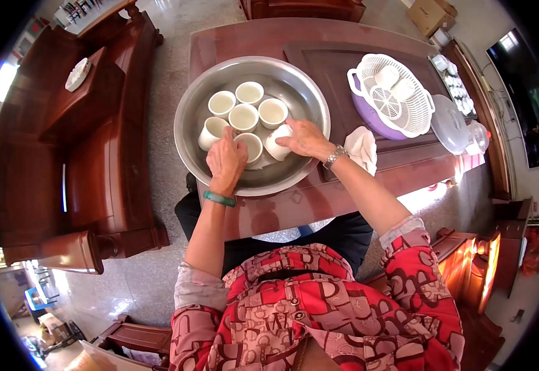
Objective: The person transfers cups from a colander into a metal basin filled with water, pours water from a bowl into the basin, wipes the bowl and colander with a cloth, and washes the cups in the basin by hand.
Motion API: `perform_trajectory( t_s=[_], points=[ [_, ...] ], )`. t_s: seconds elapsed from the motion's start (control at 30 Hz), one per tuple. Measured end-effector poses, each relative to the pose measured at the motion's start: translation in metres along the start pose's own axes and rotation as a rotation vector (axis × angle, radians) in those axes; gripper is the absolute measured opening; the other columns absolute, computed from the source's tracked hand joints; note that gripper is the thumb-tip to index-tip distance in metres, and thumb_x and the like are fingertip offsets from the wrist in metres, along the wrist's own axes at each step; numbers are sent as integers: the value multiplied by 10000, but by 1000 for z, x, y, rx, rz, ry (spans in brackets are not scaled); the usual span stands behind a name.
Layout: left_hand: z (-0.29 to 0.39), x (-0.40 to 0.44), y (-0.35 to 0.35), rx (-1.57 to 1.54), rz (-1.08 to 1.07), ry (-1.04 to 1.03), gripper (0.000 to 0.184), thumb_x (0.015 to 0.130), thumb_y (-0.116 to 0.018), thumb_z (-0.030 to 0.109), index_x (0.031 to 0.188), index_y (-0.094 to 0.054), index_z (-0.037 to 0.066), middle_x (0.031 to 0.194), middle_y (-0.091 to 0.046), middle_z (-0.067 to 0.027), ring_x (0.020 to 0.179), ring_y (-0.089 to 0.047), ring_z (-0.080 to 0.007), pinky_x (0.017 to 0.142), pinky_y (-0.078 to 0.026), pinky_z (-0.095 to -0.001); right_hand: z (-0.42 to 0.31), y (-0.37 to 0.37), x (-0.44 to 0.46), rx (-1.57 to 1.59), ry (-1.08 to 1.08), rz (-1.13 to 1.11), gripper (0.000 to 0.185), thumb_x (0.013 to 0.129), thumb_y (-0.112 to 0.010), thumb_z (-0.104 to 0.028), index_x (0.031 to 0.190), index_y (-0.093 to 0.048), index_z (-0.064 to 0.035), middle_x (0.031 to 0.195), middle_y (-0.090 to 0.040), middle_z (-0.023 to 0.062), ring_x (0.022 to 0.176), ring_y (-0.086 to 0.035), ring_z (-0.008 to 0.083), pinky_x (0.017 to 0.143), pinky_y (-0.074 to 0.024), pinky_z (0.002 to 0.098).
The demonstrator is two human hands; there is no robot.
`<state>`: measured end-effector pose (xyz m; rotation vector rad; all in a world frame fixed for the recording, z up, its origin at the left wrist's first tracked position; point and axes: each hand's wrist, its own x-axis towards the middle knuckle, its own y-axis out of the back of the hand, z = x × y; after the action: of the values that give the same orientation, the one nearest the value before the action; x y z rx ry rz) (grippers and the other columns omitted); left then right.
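Observation:
A wide metal basin (186, 123) holds several white cups, most standing upright with their mouths up. My right hand (306, 140) grips a tilted white cup (277, 143) at the basin's right side. At the lower left, my left hand (225, 162) has its thumb and index finger bent at the rim of the front cup (252, 148). Touching that hand's fingers on the other side is a leaning cup (211, 133). Some of the left fingers are hidden. Behind stand more cups, among them a middle cup (243, 117) and a right cup (273, 112).
The basin rests on a reddish-brown table (263, 216). To its right are a white strainer basket (419, 127) with cups inside, set in a purple bowl (368, 116), a crumpled cloth (361, 148) and a clear lid (447, 123). A wooden bench (90, 204) stands left.

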<state>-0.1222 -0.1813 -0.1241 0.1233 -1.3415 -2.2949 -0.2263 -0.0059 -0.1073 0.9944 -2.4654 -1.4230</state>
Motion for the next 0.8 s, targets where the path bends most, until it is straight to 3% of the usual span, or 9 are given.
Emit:
perform_trajectory(
  t_s=[0.13,0.23,0.5,0.57,0.63,0.73,0.8],
  points=[
    [5,-2,7,17,24,35,260,801,-541,166,1030,-527,44,753,-634,-228,745,-617,-415,672,-475,-496,12,-11,6,-40,-38,64,426,792,-651,-316,1028,-594,35,914,-639,252,905,-619,374,792,-484,427],
    [-3,-3,13,10,27,26,262,823,-558,197,1017,-526,24,763,-634,-238,753,-618,-421,675,-479,-497,12,-10,3,-28,78,117,403,808,-637,-316,1006,-594,33,894,-630,273,885,-620,375,751,-497,433],
    [-29,3,24,240,-44,-60,164,798,-586,167,848,-587,10,755,-643,-214,721,-628,-415,648,-497,-486,-7,-8,-22,-199,190,298,478,719,-707,-382,947,-591,23,783,-626,218,726,-622,366,676,-510,436],
    [-31,3,22,262,-65,-79,147,788,-587,155,812,-596,10,752,-642,-213,724,-628,-417,652,-498,-482,-12,-9,-20,-207,127,229,478,727,-691,-374,976,-580,18,796,-624,212,790,-615,359,703,-503,432],
    [-31,6,21,342,-161,5,134,813,-554,163,850,-621,54,842,-650,-189,827,-619,-386,717,-481,-478,-14,-11,-19,-214,64,157,478,735,-676,-365,1006,-568,14,810,-623,207,854,-608,353,731,-496,428],
    [-36,8,21,243,-131,9,136,812,-553,161,875,-627,64,845,-647,-190,837,-612,-388,720,-477,-475,-14,-8,-14,-71,54,203,297,704,-551,-204,844,-605,52,703,-619,248,711,-643,331,642,-509,442],
    [-39,11,21,194,-109,-4,141,809,-556,159,886,-629,67,846,-646,-192,845,-609,-389,723,-474,-476,-9,-7,-9,2,2,172,284,706,-533,-182,836,-606,60,708,-622,254,708,-646,338,640,-508,444]
  ],
)
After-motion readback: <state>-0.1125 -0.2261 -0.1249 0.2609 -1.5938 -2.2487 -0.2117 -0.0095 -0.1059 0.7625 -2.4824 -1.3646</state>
